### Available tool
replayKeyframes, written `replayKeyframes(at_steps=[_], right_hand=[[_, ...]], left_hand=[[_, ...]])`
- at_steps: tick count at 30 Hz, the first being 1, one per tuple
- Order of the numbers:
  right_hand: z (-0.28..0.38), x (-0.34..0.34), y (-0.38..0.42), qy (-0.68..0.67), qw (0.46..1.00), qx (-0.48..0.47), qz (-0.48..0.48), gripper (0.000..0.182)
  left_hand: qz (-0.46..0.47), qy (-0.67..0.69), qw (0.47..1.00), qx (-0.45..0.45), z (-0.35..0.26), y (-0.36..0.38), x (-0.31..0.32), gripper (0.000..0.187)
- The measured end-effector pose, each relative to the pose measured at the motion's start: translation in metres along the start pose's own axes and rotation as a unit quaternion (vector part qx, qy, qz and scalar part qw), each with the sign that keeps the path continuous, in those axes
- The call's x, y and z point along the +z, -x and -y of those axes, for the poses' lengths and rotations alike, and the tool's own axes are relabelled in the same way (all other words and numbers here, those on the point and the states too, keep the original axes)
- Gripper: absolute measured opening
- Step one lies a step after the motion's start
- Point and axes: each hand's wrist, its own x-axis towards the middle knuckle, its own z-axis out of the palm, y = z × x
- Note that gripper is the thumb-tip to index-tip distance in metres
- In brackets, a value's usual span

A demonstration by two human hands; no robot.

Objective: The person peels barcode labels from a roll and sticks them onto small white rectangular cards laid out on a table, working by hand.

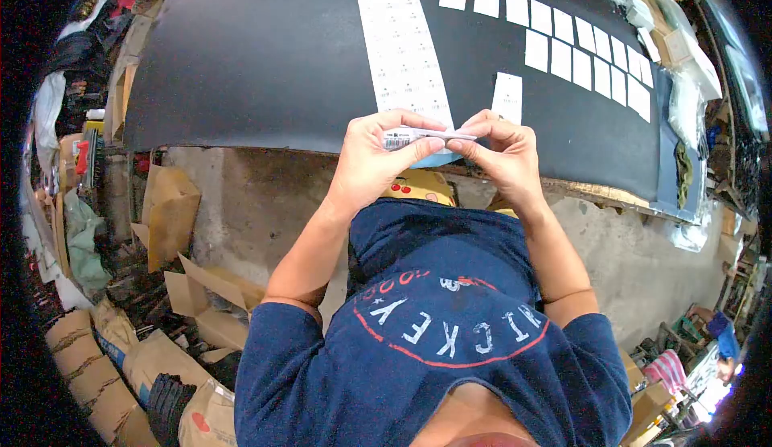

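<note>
Close to the table's near edge, my left hand (368, 156) pinches a narrow white barcode label (397, 138) between thumb and fingers. My right hand (508, 154) is closed in a pinch on the label's other end, and the fingertips of both hands almost meet. Behind the hands, a long white strip of printed barcode labels (400, 37) runs away across the black tabletop (257, 53). A single white card (508, 97) with small print lies just beyond my right fingers.
White cards (561, 65) lie in two rows on the table's right side. Plastic-wrapped packs (691, 65) line the right edge. Below on the left are an open cardboard box (211, 298) and brown paper sacks (165, 366). Concrete floor (249, 214) shows under the table edge.
</note>
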Motion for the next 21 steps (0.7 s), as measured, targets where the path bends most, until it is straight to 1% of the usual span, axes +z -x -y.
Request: replayKeyframes(at_steps=[2, 4, 8, 11, 14, 17, 19, 20, 21], right_hand=[[-0.002, -0.001, -0.001, -0.006, 1.0, 0.006, -0.001, 0.006], [-0.002, 0.0, -0.001, 0.024, 0.999, -0.014, -0.021, 0.005], [-0.004, 0.001, -0.004, 0.014, 0.999, -0.033, -0.039, 0.005], [-0.003, 0.001, -0.005, 0.015, 0.998, -0.045, -0.04, 0.005], [-0.001, -0.001, -0.005, 0.029, 0.998, -0.051, -0.038, 0.006], [-0.001, -0.002, -0.005, 0.034, 0.998, -0.046, -0.034, 0.006], [-0.002, -0.002, -0.005, 0.031, 0.997, -0.055, -0.032, 0.005], [-0.001, -0.002, -0.005, 0.031, 0.997, -0.056, -0.033, 0.005], [0.0, -0.002, -0.004, 0.023, 0.998, -0.039, -0.032, 0.005]], left_hand=[[0.0, -0.001, 1.0, 0.011, 0.001, -0.002, 0.001, 0.02], [-0.001, -0.009, 1.0, 0.023, 0.0, -0.004, 0.001, 0.02], [-0.015, 0.01, 1.0, 0.013, -0.003, -0.008, 0.004, 0.019], [-0.015, -0.003, 1.0, 0.008, -0.002, -0.009, 0.003, 0.019], [-0.013, -0.035, 0.999, 0.028, -0.002, -0.011, 0.003, 0.019], [-0.012, -0.035, 0.999, 0.026, -0.002, -0.012, 0.003, 0.02], [-0.01, -0.014, 1.0, 0.0, -0.003, -0.012, 0.003, 0.019], [-0.009, -0.015, 1.0, 0.001, -0.003, -0.012, 0.003, 0.019], [-0.006, -0.006, 1.0, -0.004, -0.003, -0.012, 0.003, 0.019]])
